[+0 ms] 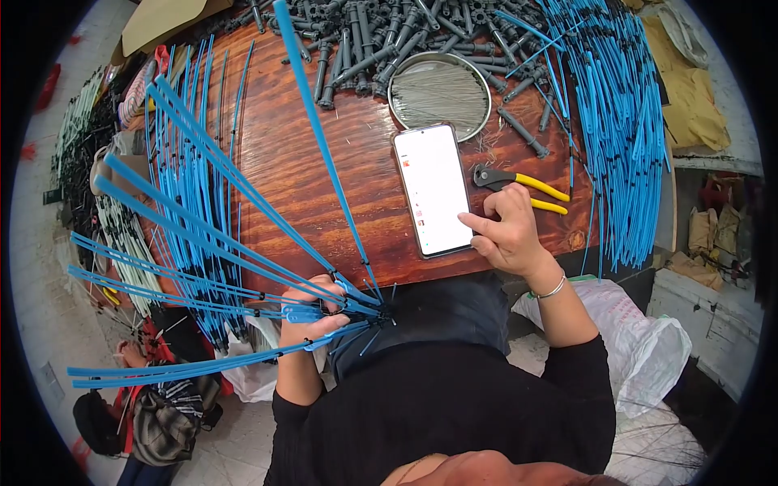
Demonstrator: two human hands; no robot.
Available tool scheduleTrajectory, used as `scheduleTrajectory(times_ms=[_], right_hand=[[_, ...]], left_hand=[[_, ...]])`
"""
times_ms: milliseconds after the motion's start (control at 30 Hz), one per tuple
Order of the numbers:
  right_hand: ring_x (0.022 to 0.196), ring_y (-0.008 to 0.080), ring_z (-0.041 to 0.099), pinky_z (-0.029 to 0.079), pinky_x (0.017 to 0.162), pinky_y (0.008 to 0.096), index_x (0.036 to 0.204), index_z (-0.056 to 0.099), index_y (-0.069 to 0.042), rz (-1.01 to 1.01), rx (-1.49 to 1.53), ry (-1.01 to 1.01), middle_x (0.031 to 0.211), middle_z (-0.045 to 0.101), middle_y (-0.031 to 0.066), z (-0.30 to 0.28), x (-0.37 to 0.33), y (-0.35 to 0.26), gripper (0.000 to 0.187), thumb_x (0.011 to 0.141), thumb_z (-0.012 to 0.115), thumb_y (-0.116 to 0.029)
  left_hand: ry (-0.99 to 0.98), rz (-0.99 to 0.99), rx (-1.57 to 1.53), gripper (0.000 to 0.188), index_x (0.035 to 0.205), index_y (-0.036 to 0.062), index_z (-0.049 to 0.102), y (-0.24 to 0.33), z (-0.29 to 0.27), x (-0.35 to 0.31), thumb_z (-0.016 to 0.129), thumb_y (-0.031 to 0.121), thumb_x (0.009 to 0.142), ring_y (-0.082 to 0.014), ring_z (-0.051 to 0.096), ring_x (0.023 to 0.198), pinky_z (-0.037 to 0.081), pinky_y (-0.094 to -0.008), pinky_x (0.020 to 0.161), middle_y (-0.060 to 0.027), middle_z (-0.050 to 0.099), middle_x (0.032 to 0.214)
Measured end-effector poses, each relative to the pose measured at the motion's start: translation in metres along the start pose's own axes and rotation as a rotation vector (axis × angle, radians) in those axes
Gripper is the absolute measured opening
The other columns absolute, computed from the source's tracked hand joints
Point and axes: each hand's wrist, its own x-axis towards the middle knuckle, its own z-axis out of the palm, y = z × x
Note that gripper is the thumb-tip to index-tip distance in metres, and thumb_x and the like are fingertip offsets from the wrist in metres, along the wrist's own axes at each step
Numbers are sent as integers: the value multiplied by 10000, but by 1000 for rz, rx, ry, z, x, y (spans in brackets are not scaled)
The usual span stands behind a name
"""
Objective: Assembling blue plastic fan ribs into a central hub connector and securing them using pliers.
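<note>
Left hand [312, 312] is clenched around the hub of a fan of blue ribs [211, 235] just off the near edge of the wooden table [324, 162], while my right hand [506, 231] rests loosely curled, thumb on the phone [433, 189]. From what I see, several ribs are joined. Heaps of loose blue rods [620, 121] and grey connectors [365, 40] remain, with yellow-handled pliers [519, 182] nearby.

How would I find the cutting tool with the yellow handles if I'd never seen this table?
Start at the brown wooden table and find the white-screened phone lying flat in its middle. Just to the phone's right, above the right hand, lie the pliers. They are the only yellow thing on the table: everything nearby is blue rods or grey plastic pieces.
</note>
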Motion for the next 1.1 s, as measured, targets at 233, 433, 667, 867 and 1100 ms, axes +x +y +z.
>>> scheduleTrajectory(times_ms=[233,433,667,867,1100], right_hand=[[658,224,394,310,669,368,918,676,-110,19,-15,5,706,389,52,2,0,-1,306,828,509,-349],[683,216,400,321,707,374,947,673,-119,19,-17,11,721,386,44,0,0,-4,303,812,535,-352],[687,211,405,324,719,376,968,670,-123,34,-35,-16,727,386,42,-1,3,-8,306,805,543,-348],[683,212,410,321,695,372,970,666,-101,55,-75,-5,730,397,47,3,4,-5,327,819,525,-355],[673,223,418,333,674,361,1009,648,-73,114,-59,124,714,412,55,-8,2,-2,343,847,506,-340]], left_hand=[[-20,27,35,347,901,4,639,-2,-1,1,776,103,598,-135,472,557,354,-277,505,-28,505,597],[-9,6,26,339,893,4,640,3,-1,2,773,100,596,-134,466,553,348,-276,504,-23,500,594],[-14,-11,9,339,891,4,643,2,0,1,773,94,591,-128,462,553,344,-274,506,-20,497,593],[-8,-14,11,349,895,2,645,2,1,1,776,91,584,-128,463,557,344,-274,507,-20,497,593],[-5,-10,27,342,884,1,645,2,1,1,779,97,584,-128,461,550,342,-273,503,-19,491,590]])
